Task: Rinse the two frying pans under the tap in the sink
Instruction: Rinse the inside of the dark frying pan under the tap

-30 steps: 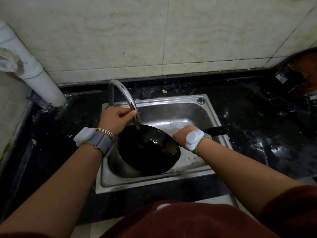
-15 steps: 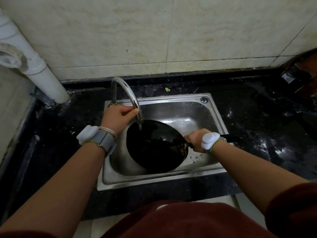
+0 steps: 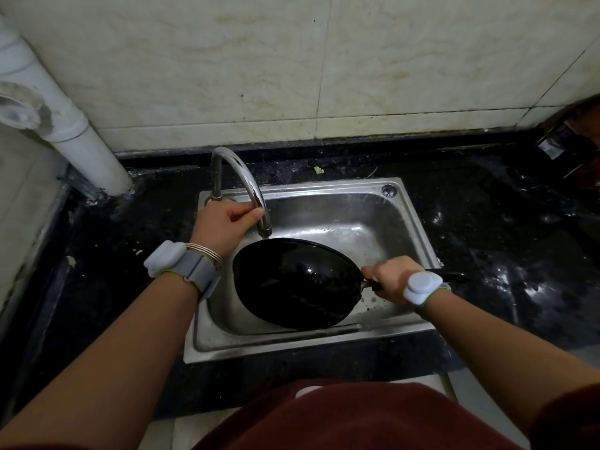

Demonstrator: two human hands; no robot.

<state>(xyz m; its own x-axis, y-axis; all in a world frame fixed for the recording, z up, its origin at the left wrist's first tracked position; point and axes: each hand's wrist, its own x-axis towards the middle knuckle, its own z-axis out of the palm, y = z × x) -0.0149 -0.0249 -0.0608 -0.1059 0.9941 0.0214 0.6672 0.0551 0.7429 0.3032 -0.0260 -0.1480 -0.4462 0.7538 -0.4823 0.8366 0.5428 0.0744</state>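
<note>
Status:
- Your left hand [image 3: 224, 222] is grasping the tap [image 3: 242, 180]. The fingers are curling over the spout just above the outlet, with the thumb side facing you.
- Your right hand [image 3: 388, 279] is clenching round the handle [image 3: 453, 277] of the frying pan [image 3: 295, 284], right where it joins the bowl. The handle's free end is poking out past the right edge of the sink [image 3: 292, 347], over the black countertop [image 3: 503, 228].
- The pan is sitting inside the sink basin, filling most of its left and middle. It's tilting with its open face toward you. The far rim is lying directly under the tap outlet and the near rim is dropping toward the sink's front wall. I can't tell whether it's touching the basin floor.
- The pan's inside is showing glossy black with a light glint near the centre. I can't tell whether water is running.
- You're wearing a grey-and-white wristband [image 3: 177, 264] plus thin bangles [image 3: 206, 251] on the left wrist, and a white wristband [image 3: 422, 287] on the right.
- A white pipe [image 3: 81, 141] is meeting the countertop at its rear left corner. A small green scrap [image 3: 319, 170] is lying on the countertop just behind the sink's rear edge.
</note>
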